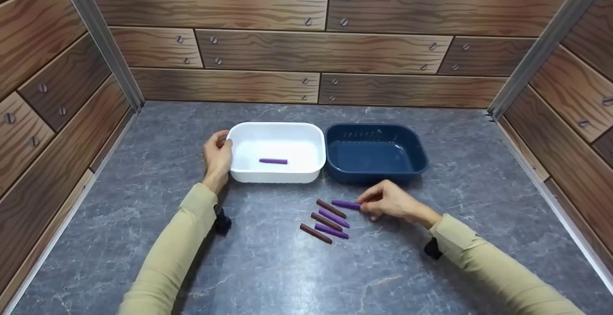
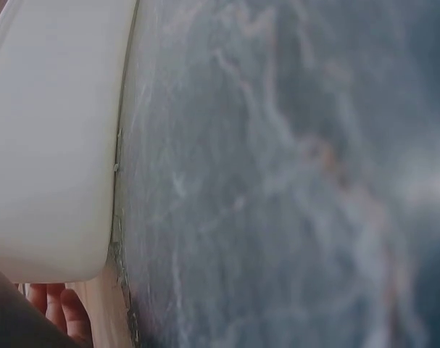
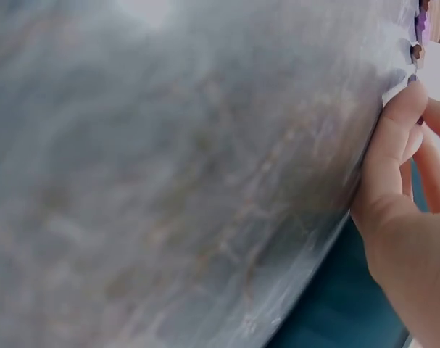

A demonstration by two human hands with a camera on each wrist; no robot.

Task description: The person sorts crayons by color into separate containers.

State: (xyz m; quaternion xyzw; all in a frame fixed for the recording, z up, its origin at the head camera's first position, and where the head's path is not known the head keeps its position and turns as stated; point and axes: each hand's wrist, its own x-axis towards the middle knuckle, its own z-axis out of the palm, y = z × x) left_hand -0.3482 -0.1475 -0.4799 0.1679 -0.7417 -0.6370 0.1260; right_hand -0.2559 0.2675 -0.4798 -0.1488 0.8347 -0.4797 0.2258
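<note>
In the head view my right hand (image 1: 393,202) pinches one end of a purple crayon (image 1: 346,205) between thumb and fingertips, in front of the dark blue tub. Brown crayons (image 1: 316,233) and purple crayons (image 1: 331,231) lie side by side on the table, left of that hand. My left hand (image 1: 218,157) grips the left side of the white tub (image 1: 275,177), thumb near the rim. One purple crayon (image 1: 273,161) lies inside this tub. The left wrist view has the tub's white wall (image 2: 53,145) with fingertips (image 2: 56,308) beyond it.
The dark blue tub (image 1: 376,177) stands right beside the white one. Both rest on a grey marbled table (image 1: 268,276). Wood-patterned walls (image 1: 268,49) with grey corner posts (image 1: 536,49) enclose the back and sides.
</note>
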